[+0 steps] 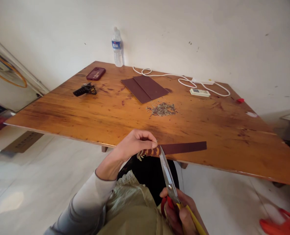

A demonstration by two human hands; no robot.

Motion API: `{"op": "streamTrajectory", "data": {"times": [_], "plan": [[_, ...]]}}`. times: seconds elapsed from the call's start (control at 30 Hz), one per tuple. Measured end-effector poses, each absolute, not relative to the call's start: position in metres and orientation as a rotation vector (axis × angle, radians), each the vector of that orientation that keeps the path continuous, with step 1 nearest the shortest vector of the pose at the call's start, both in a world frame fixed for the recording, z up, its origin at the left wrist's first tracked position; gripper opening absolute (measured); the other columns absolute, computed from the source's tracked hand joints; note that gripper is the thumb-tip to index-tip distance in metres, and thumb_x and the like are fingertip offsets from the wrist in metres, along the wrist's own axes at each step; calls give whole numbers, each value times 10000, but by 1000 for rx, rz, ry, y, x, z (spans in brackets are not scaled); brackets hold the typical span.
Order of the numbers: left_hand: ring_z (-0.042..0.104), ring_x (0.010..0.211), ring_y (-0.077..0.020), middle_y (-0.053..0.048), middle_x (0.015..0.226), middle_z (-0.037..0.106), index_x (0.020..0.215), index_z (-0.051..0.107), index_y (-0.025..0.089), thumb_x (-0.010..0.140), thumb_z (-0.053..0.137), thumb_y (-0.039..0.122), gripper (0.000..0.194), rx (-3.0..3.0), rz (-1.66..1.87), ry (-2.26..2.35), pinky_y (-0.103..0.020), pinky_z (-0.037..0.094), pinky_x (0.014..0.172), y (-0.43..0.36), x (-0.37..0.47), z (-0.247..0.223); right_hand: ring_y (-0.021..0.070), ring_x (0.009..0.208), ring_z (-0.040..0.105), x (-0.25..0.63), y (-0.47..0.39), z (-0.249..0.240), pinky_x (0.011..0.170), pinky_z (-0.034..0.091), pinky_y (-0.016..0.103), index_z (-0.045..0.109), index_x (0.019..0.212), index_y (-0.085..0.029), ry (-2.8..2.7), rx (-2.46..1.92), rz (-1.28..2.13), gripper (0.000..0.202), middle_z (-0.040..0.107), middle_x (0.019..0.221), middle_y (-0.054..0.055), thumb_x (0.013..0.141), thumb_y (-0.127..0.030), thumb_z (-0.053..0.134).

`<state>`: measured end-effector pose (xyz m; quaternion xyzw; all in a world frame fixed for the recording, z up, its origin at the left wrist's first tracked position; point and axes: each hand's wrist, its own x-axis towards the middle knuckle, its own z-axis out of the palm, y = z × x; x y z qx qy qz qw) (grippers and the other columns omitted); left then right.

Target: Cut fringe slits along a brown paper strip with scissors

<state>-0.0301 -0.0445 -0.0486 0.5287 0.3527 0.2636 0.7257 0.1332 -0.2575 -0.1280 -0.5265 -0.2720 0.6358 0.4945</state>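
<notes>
Near the table's front edge, my left hand (137, 143) pinches a long dark maroon strip (185, 148) between thumb and fingertips. The strip's left part, under that hand, has several curved orange-edged cuts and pale curled bits at its end; its plain part runs off to the right. My right hand (181, 209) grips scissors (169, 186) with red and yellow handles. Their blades point up and away, with the tips at the strip's lower edge just right of my left fingers. Whether the blade tips are apart is hard to tell.
Two maroon sheets (145, 88) and a heap of small trimmings (162, 109) lie on the wooden table (105, 120). Farther out are a water bottle (117, 49), a phone (95, 73), black keys (85, 89), a white power cord (164, 75) and a small white device (200, 93).
</notes>
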Motion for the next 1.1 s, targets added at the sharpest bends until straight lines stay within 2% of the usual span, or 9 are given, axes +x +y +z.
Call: {"op": "streamTrajectory", "data": {"times": [0.2, 0.33, 0.53, 0.7, 0.87, 0.97, 1.1], "plan": [[538, 510, -92, -23, 603, 692, 670, 714, 148, 685, 791, 256, 134, 1161, 504, 744, -227, 425, 531, -39, -35, -48, 105, 459, 233, 141, -247, -135, 419, 209, 269, 735, 954, -214, -766, -1273, 1653, 728, 369, 579, -52, 667, -882, 684], [565, 536, -102, -40, 635, 711, 717, 733, 140, 706, 805, 287, 164, 1152, 517, 776, -230, 432, 547, -39, -34, -51, 116, 452, 259, 144, -244, -134, 423, 253, 295, 741, 1009, -223, -779, -1290, 1643, 683, 408, 596, -37, 702, -832, 698], [560, 516, -98, -24, 614, 702, 717, 745, 150, 713, 796, 271, 132, 1115, 526, 773, -227, 434, 540, -41, -31, -53, 166, 543, 393, 149, -242, -128, 506, 377, 320, 756, 953, -208, -806, -1304, 1607, 648, 476, 651, 1, 691, -800, 738], [572, 527, -100, -22, 621, 706, 696, 748, 153, 722, 756, 240, 91, 1148, 522, 739, -219, 431, 529, -40, -32, -54, 160, 546, 395, 148, -245, -120, 512, 381, 318, 740, 1074, -214, -793, -1319, 1604, 684, 504, 705, 7, 714, -797, 727], [571, 533, -102, -22, 619, 703, 693, 734, 154, 714, 746, 232, 82, 1215, 507, 746, -214, 425, 525, -38, -34, -52, 138, 496, 307, 145, -243, -118, 480, 339, 313, 741, 957, -220, -773, -1315, 1626, 677, 385, 623, -39, 689, -840, 703], [581, 549, -108, -26, 633, 708, 700, 729, 154, 716, 736, 242, 90, 1271, 483, 753, -212, 430, 526, -38, -36, -50, 145, 502, 317, 145, -243, -118, 485, 337, 319, 735, 929, -220, -762, -1319, 1627, 669, 381, 624, -37, 677, -840, 712], [568, 530, -107, -27, 633, 701, 717, 723, 152, 744, 714, 269, 120, 1364, 435, 777, -207, 401, 494, -38, -38, -48, 142, 493, 342, 149, -250, -118, 483, 350, 311, 726, 1028, -217, -749, -1338, 1628, 667, 439, 634, -28, 712, -805, 728]]}}
